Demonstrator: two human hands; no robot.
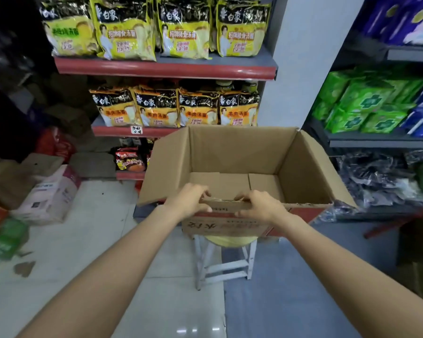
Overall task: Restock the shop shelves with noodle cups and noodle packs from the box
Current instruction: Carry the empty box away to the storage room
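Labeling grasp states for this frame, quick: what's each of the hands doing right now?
Left hand: fingers curled over the near rim of the cardboard box, gripping it.
Right hand: gripping the same near rim.

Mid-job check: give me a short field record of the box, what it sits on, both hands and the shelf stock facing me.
box: open cardboard box, flaps up, inside looks empty
support: white stool with a yellow seat, under the box
left hand: left hand grips the box's near edge
right hand: right hand grips the same near edge
top shelf: yellow noodle packs, full row
middle shelf: orange noodle packs, full row
lower shelf: red noodle packs, partly hidden by the box
noodle cups: none in view
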